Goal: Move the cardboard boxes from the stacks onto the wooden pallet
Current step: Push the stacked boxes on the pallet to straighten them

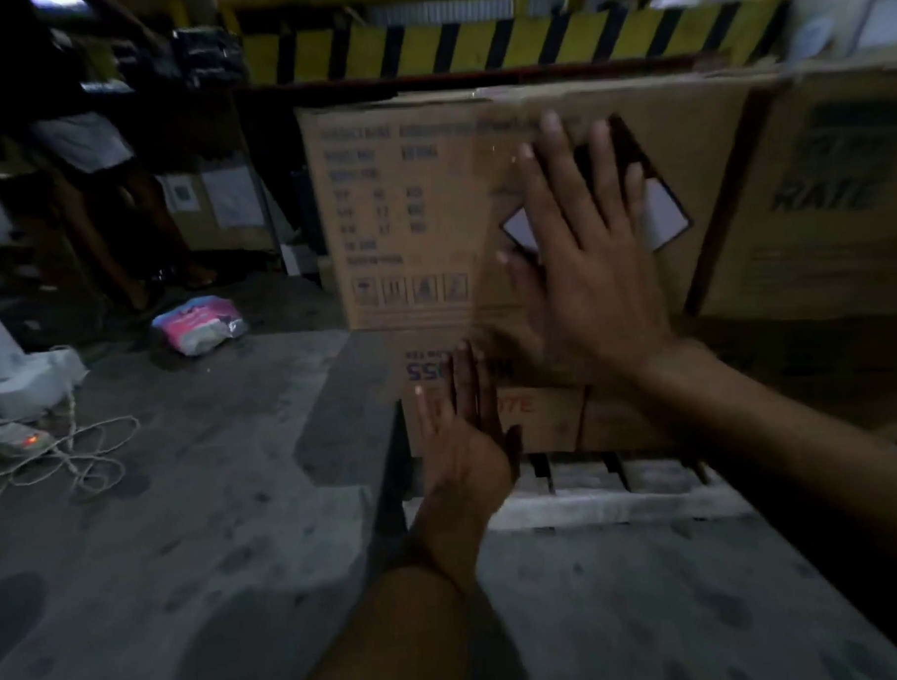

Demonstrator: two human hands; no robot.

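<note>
Several cardboard boxes are standing stacked on the near left corner of the wooden pallet (613,507), which is lying on a grey, stained concrete floor (213,530) in a dim storeroom. A yellow-and-black striped barrier (474,45) is running across the back. On the floor to the left, a pink and white bag (199,325) is lying near a tangle of pale cord (81,458). A person's legs (96,201) are showing in the far left shadows (too blurred to tell more).

The top box (405,213) is facing the camera with its printed side, and a neighbouring box (816,221) is standing just beside it on the right. The right hand (582,277) is pressing flat against the front of the top box, fingers straight and spread apart, covering the middle of a black-edged diamond label (667,217). The left hand (464,442) is reaching in lower, fingers straight and held together, lying against the front of the bottom box (547,417) near its left edge and over its red lettering. Neither hand is curling round anything. The bottom box is resting directly on the pallet's boards, with the top box sitting higher in the same stack.
</note>
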